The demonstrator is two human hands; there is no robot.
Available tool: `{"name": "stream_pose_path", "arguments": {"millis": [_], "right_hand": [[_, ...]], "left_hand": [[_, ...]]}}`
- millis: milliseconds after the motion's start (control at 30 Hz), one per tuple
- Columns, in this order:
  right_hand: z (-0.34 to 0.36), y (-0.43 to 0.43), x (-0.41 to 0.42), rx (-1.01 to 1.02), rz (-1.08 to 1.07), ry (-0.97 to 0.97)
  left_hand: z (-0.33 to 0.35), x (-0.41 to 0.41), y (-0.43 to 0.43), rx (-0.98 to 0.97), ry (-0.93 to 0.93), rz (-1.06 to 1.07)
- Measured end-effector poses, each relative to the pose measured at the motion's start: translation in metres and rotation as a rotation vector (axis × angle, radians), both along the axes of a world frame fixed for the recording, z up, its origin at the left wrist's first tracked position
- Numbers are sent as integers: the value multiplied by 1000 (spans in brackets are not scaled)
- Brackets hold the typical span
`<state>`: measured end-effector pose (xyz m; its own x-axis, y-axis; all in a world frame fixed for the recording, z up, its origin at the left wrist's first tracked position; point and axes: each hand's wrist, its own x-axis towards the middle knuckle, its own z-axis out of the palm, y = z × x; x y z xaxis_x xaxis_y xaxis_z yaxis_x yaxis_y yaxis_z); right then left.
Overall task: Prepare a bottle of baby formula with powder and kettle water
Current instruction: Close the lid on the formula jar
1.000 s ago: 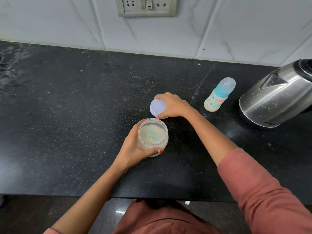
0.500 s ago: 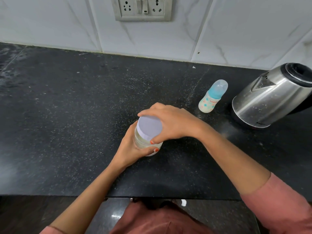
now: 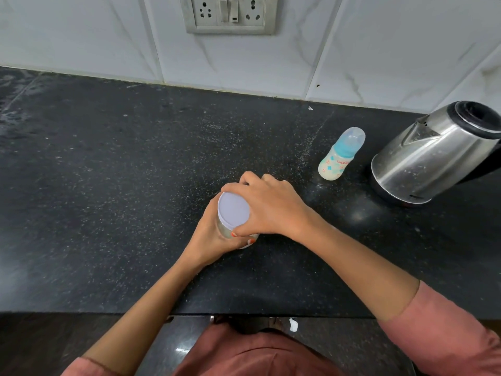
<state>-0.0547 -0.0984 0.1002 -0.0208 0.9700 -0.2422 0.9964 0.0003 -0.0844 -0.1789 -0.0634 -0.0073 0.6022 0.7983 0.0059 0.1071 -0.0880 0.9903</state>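
Gripping the powder jar (image 3: 224, 232) mid-frame, the left hand (image 3: 208, 240) wraps its side; the right hand (image 3: 271, 207) clamps the lid (image 3: 233, 210). At right stand the baby bottle (image 3: 340, 158) and kettle (image 3: 433, 156).

Black speckled granite countertop (image 3: 108, 185) fills most of the view, w/ a pale dusty sheen at its far left. Behind it, a wall of large white marble-look tiles (image 3: 81, 36) w/ thin grey veins and narrow grout lines. Metal-framed socket plate (image 3: 230, 13) set in the tiles at top centre: two outlets w/ a switch btwn them. Below the counter's front edge, a dark glossy floor (image 3: 168, 346) reflects light. A small white scrap (image 3: 292, 324) lies on it.
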Motion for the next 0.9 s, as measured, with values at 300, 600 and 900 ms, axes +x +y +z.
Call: {"name": "stream_pose_path", "arguments": {"millis": [300, 600, 900], "right_hand": [[0, -4, -3, -51, -62, -23], [-1, 4, -10, -26, 69, -54], [1, 10, -3, -79, 166, -15]], "left_hand": [[-8, -1, 3, 35, 22, 4], [5, 1, -1, 13, -2, -1], [4, 0, -1, 25, 26, 9]]}}
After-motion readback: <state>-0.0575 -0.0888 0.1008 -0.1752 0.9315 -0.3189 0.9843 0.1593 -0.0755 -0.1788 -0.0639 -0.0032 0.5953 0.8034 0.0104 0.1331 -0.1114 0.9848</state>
